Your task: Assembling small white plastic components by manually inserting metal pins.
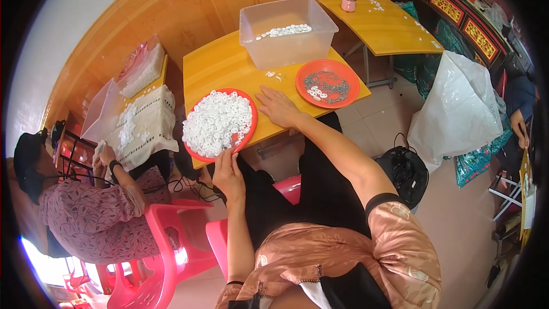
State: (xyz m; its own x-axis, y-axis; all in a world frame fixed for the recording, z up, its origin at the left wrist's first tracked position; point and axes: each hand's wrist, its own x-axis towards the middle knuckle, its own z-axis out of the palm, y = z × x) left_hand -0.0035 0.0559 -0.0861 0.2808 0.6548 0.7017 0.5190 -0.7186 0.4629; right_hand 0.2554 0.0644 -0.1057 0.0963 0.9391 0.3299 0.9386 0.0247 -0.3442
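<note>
A round red plate (253, 115), heaped with small white oval plastic pieces (217, 123), sits at the near left of the yellow table (209, 68). My left hand (229, 176) is at its near rim, fingers closed together on the edge. To the right of the plate, my right hand (278, 107) lies on the tabletop with fingers stretched out and nothing in them. Farther right, an orange-red plate (350, 92) holds small grey metal pieces (330, 86) and a few white ones. Some loose white pieces (273, 74) lie beyond my right hand.
A clear plastic bin (286, 48) with white pieces stands at the table's back. Behind right, another yellow table (383, 26) bears a pink cup (349, 3). A co-worker (97, 212) sits left beside a pink chair (171, 252). A white sack (457, 103) stands right.
</note>
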